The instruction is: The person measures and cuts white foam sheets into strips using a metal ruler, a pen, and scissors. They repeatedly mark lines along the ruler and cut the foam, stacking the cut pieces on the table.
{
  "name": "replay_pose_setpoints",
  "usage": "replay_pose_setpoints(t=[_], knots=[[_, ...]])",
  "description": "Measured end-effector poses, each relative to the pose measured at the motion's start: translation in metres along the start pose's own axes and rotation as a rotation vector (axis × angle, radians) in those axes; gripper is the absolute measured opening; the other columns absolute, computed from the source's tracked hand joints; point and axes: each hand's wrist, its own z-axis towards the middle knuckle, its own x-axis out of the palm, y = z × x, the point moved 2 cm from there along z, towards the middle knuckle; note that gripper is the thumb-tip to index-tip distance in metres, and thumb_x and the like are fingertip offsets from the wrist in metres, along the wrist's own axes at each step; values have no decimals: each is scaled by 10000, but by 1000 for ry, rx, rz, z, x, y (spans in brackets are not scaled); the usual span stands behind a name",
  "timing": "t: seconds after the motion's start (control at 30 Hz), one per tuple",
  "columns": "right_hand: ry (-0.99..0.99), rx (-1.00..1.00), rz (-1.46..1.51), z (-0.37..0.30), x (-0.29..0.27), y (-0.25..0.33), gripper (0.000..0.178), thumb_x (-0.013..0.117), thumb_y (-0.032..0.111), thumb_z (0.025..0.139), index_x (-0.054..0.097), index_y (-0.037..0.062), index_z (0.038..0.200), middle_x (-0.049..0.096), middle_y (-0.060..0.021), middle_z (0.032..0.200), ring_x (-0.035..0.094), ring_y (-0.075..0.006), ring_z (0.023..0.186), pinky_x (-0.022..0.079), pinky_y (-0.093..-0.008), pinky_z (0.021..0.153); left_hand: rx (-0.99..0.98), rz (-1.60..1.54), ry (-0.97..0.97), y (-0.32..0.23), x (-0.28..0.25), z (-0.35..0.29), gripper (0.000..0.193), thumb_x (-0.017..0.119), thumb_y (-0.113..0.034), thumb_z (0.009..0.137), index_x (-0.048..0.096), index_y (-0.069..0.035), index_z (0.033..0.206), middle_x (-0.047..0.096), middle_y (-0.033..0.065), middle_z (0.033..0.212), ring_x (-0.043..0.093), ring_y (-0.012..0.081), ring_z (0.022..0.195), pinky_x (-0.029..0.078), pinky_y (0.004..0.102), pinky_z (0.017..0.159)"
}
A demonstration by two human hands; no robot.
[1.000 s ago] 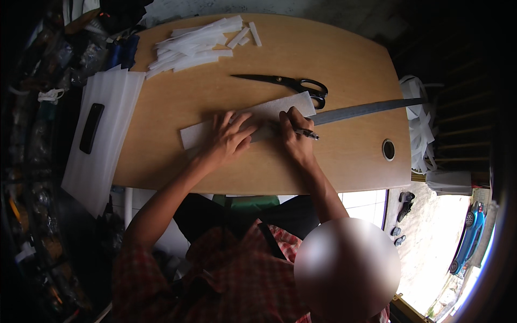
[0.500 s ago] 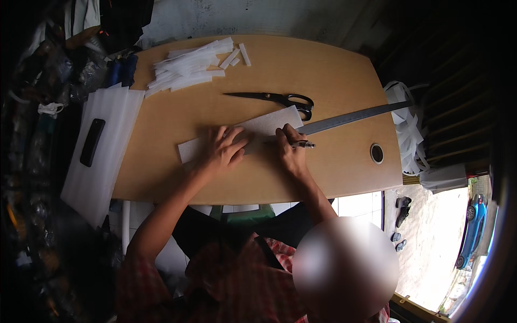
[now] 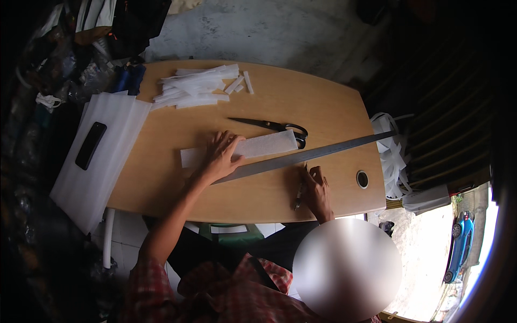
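Note:
A white foam strip (image 3: pixel 269 144) lies crosswise on the table, partly covered by my left hand (image 3: pixel 219 156). That hand's fingers curl over the strip's far edge, and its thumb is at the near edge. A long grey metal ruler (image 3: pixel 307 156) slants up to the right, just nearer to me than the strip; its lower end runs beside my left palm. Nearer the front edge, my right hand (image 3: pixel 319 192) is closed around a slim pen (image 3: pixel 299 196), apart from the strip. Black-handled scissors (image 3: pixel 274 126) rest behind the strip, their handles close to its right end.
Cut foam strips (image 3: pixel 194 86) are piled at the back left. White foam sheets (image 3: pixel 113 134) hang over the left edge with a black phone (image 3: pixel 91 146) on them. A round hole (image 3: pixel 362 179) is at the right. White ribbon-like offcuts (image 3: pixel 393 156) hang beyond the right edge.
My right hand has drawn away from the foam strip toward the front edge with the pen. The ruler has come nearer to me, off the strip. My left hand's fingers are closer together.

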Motion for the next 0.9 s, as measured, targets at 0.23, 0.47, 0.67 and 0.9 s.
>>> replay_pose_setpoints(t=[0.23, 0.47, 0.67, 0.9], knots=[[-151, -91, 56, 84, 9, -17, 419, 521, -84, 791, 640, 80, 1158, 561, -147, 1110, 572, -365, 1033, 497, -454, 861, -57, -336, 195, 45, -19, 64, 313, 717, -193, 809, 618, -4, 1037, 660, 158, 992, 645, 292, 952, 509, 384, 825], [14, -177, -57, 127, 29, -21, 440, 533, -49, 798, 628, 133, 1187, 597, -118, 1076, 585, -349, 1036, 516, -473, 857, -290, -822, 272, 67, -27, 68, 263, 648, -203, 892, 612, -5, 1061, 682, 71, 873, 683, 158, 817, 488, 267, 666], [412, -93, -94, 147, 1, -10, 348, 603, 40, 834, 598, 78, 1179, 657, -149, 915, 655, -327, 876, 545, -424, 791, -214, -1004, 260, 69, -42, 65, 334, 646, -237, 935, 577, 2, 1159, 662, 77, 899, 668, 157, 760, 496, 259, 604], [691, 399, 149, 114, -37, 26, 375, 670, 307, 911, 553, 1, 1096, 599, -100, 635, 580, -186, 461, 441, -316, 419, -243, -1323, 393, 43, -72, 45, 244, 651, -171, 917, 569, -11, 1082, 630, 81, 841, 620, 146, 667, 502, 280, 509]])
